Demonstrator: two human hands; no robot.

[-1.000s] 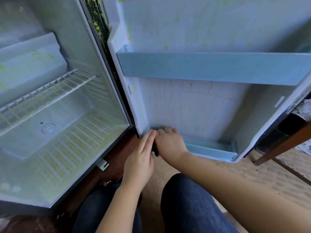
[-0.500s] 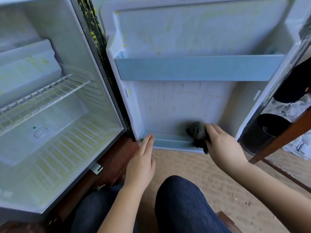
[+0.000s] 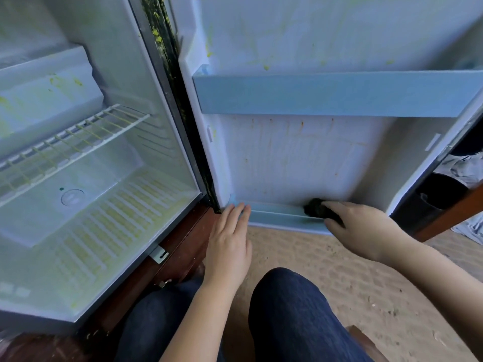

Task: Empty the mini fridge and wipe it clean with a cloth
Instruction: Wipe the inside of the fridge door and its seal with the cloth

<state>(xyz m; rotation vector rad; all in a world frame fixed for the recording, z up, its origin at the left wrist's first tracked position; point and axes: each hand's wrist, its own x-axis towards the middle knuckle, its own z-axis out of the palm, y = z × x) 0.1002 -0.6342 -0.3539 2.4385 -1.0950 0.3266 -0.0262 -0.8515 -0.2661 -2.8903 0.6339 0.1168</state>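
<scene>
Head view, cloth (image 3: pixel 317 208) lengthwise along door rail (image 3: pixel 274 212)

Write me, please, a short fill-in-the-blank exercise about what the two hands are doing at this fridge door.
1. The right hand grips a dark ____ on the bottom door shelf.
2. The left hand touches that shelf with straight fingers and holds ____.
3. The fridge door stands ____.
Missing words: cloth; nothing; open.
</scene>
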